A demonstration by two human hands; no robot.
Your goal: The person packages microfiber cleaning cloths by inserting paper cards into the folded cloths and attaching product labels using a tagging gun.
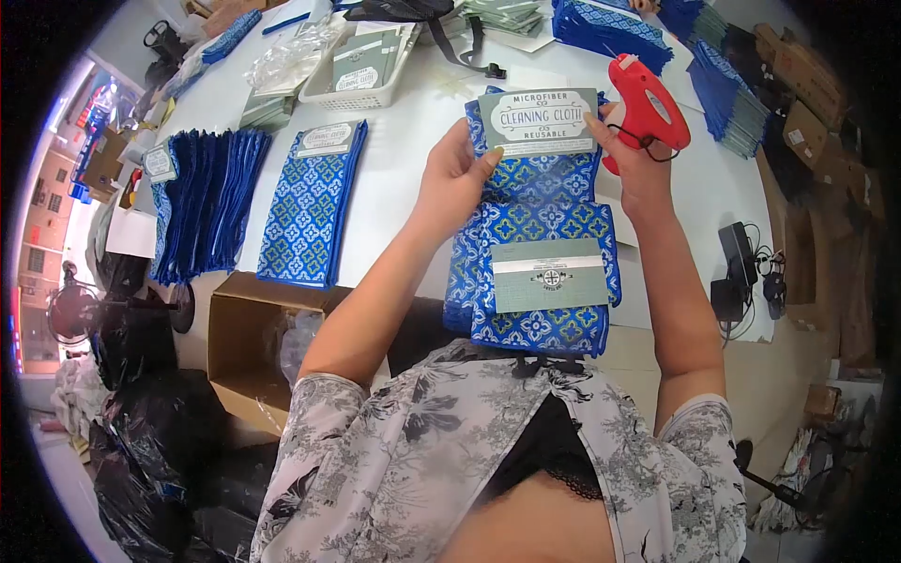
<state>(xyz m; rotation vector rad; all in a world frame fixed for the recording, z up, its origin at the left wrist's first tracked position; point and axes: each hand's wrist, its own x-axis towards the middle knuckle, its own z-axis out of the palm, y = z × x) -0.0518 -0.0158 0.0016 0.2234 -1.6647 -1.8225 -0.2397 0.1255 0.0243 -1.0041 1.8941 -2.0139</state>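
Note:
A blue patterned cleaning cloth (540, 178) with a grey-green label card (542, 120) across its top is between my two hands. My left hand (452, 183) pinches its left edge, thumb at the card's lower corner. My right hand (638, 174) grips the card's right edge between thumb and fingers, and a red tagging gun (649, 98) is held in the same hand, its nozzle pointing up. Below, at the table's front edge, lie more folded cloths (540, 328) with a card (552, 275) turned back side up. Some right fingers are hidden behind the cloth and gun.
Left on the white table (404, 225) are a labelled cloth stack (305, 220) and a thick row of cloths (206, 206). A white basket (361, 98) of cards stands behind. More cloths (610, 33) lie at the back right. An open carton (249, 324) is below the table.

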